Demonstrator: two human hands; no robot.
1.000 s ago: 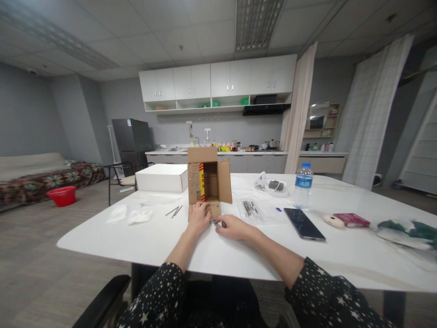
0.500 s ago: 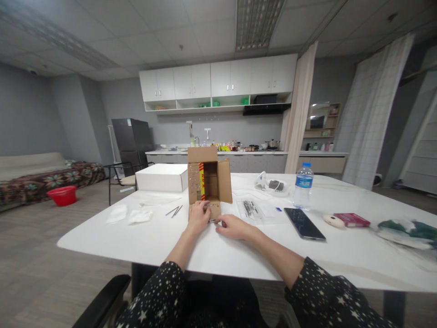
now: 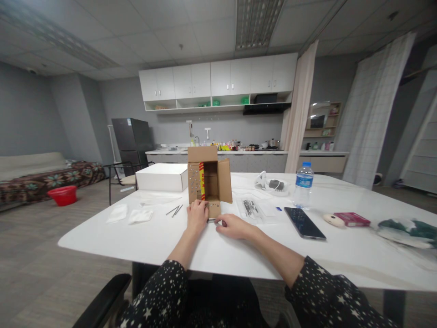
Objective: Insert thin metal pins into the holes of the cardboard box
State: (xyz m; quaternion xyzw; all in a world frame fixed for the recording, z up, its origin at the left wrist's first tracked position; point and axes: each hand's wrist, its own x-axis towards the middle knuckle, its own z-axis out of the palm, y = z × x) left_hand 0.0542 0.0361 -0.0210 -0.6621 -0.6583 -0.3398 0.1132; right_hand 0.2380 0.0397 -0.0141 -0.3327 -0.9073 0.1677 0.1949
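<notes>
A small brown cardboard box point(image 3: 209, 176) stands open on its side on the white table point(image 3: 239, 248), flaps spread. My left hand point(image 3: 197, 216) rests against the box's lower front flap, fingers curled on its edge. My right hand point(image 3: 233, 226) lies just right of it, fingers pinched on a small metal piece point(image 3: 211, 220) at the flap's edge. A few dark nails point(image 3: 174, 210) lie left of the box. A clear bag of nails point(image 3: 251, 208) lies to its right.
A white flat box point(image 3: 161, 177) sits behind. White cloths point(image 3: 131, 215) lie at the left. A water bottle point(image 3: 302, 185), a black phone point(image 3: 303, 223), a red booklet point(image 3: 351, 219) and a green bundle point(image 3: 406, 228) are at the right. A chair arm point(image 3: 102, 303) is below.
My left hand has crept slightly up along the box flap. The right hand has stayed almost still.
</notes>
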